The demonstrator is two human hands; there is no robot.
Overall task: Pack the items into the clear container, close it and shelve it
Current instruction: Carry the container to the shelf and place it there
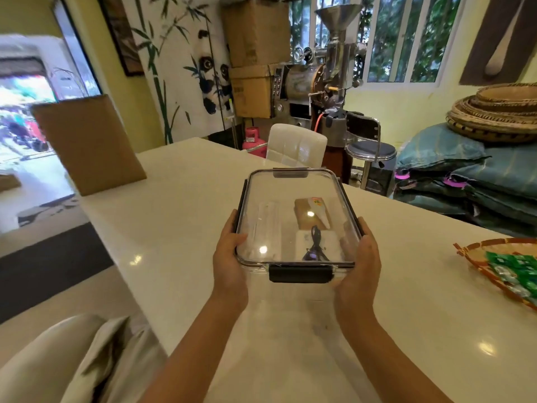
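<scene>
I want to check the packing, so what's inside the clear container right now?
Through the lid, the clear container shows a brown packet, a coiled black cable on something white, and a clear item at left. Glare hides finer detail.

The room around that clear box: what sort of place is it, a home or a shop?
Probably a small coffee workshop or shop back room, though it may be part of a home. A metal coffee roaster stands by the window, stacked cardboard boxes sit beside it, and woven trays rest on filled sacks.
</scene>
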